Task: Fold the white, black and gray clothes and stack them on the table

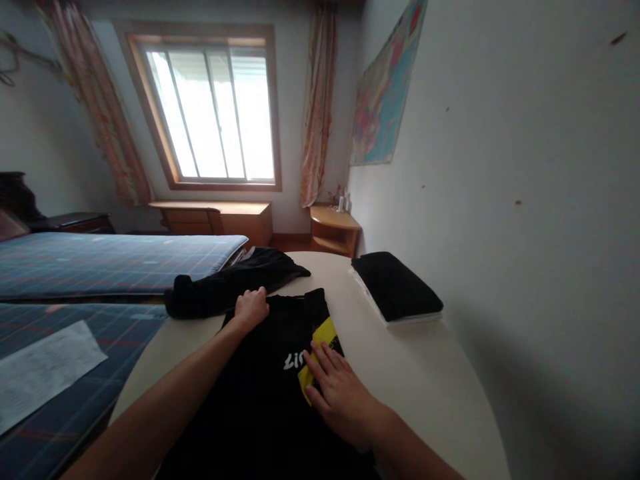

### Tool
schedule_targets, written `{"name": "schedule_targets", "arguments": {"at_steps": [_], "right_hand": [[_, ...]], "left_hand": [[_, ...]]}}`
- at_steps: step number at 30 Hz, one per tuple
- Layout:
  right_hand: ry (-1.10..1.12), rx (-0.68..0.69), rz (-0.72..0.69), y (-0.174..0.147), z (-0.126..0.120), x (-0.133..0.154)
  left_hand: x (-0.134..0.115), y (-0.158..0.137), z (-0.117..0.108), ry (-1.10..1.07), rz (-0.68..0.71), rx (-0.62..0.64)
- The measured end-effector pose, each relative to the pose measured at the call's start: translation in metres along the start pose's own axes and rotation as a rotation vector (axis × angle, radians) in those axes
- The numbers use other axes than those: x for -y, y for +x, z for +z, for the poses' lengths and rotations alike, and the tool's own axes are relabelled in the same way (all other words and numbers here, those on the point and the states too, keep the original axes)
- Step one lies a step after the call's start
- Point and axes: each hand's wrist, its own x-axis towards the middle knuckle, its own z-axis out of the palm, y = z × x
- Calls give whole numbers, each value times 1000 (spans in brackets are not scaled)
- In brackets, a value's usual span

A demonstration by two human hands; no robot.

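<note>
Beside white lettering [292,361], the right hand [341,387] lies spread on black fabric [257,400], left hand [251,309] gripping its edge.

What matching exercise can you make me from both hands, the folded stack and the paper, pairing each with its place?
1. Left hand
2. Right hand
3. Folded stack
4. Paper

A. On the plaid mattress
B. Spread over the yellow patch
C. At the black garment's far edge
D. On the table, near the wall

Pairs: 1-C; 2-B; 3-D; 4-A
</note>
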Motion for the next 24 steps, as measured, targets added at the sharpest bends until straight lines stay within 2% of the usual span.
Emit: {"name": "schedule_targets", "arguments": {"at_steps": [7, 13, 18, 24], "right_hand": [[7, 55, 56, -4, -7, -1], [-70, 85, 168, 13, -5, -3], [-107, 104, 184, 30, -13, -18], [-84, 116, 177, 52, -28, -39]], "left_hand": [[2, 7, -7, -70, 152, -93], [-5, 23, -16, -53, 265, -192], [-18, 45, -13, -23, 300, -248], [-30, 66, -1, 24, 291, -252]]}}
